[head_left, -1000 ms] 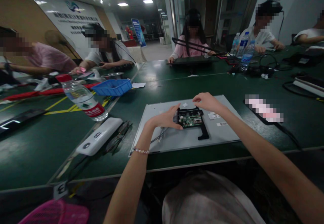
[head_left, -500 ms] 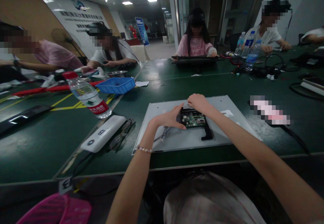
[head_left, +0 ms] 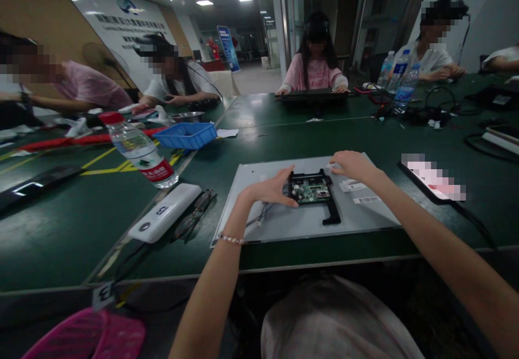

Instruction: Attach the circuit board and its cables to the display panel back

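A black plastic frame (head_left: 333, 210) with a green circuit board (head_left: 311, 189) in it lies on a flat grey-white panel (head_left: 279, 228). My left hand (head_left: 272, 188) grips the frame's left side, its thumb at the lower corner and its fingers at the upper one. Just beyond the frame's upper right corner, my right hand (head_left: 352, 164) rests low over the panel with curled fingers. Its fingertips are pressed together near a small pale bit, and what they hold, if anything, is unclear. White labels (head_left: 353, 186) are stuck on the panel below this hand. Thin wires run beside my left wrist.
To the left are a white power bank (head_left: 166, 213), folded glasses (head_left: 195, 215), a water bottle (head_left: 141, 153) and a blue tray (head_left: 186, 135). A phone (head_left: 433, 180) with a cable lies right. The table's front edge is close. Co-workers sit around the table.
My right hand has moved right, off the frame's top edge to beyond its upper right corner, uncovering the frame's top and the labels. My left hand stays in place.
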A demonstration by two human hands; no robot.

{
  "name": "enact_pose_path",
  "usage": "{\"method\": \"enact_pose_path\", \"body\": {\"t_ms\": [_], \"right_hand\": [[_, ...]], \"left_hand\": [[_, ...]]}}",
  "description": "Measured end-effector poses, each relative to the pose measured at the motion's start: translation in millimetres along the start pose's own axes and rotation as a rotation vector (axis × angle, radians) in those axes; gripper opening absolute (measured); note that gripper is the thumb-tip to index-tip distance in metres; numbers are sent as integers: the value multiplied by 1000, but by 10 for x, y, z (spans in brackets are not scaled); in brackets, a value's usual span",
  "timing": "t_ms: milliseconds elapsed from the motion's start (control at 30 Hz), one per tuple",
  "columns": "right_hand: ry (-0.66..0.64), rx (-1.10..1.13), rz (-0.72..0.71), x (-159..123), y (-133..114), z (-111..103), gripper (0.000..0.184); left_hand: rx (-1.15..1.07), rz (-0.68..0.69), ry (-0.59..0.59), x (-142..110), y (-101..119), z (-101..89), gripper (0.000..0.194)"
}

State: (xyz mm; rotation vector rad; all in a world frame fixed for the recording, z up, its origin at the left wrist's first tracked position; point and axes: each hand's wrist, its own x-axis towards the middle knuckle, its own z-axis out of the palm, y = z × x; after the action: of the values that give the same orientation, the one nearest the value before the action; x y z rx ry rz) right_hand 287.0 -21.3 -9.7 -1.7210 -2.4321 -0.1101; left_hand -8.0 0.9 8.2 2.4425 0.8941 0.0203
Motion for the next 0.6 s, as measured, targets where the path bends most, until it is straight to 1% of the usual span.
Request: {"method": "enact_pose_path", "body": {"t_ms": [133, 300, 433, 500, 600], "right_hand": [[5, 0, 1, 36, -35, 19, 16], [-2, -61, 57, 75, -52, 85, 27], [11, -71, 65, 90, -74, 26, 26], [28, -63, 42, 113, -151, -30, 26], [62, -5, 2, 183, -370, -80, 28]], "left_hand": [[3, -8, -6, -3, -24, 5, 119], [1, -30, -26, -17, -8, -3, 122], [1, -40, -34, -17, -12, 0, 122], [1, -38, -33, -13, -21, 5, 122], [5, -35, -29, -11, -14, 5, 122]]}}
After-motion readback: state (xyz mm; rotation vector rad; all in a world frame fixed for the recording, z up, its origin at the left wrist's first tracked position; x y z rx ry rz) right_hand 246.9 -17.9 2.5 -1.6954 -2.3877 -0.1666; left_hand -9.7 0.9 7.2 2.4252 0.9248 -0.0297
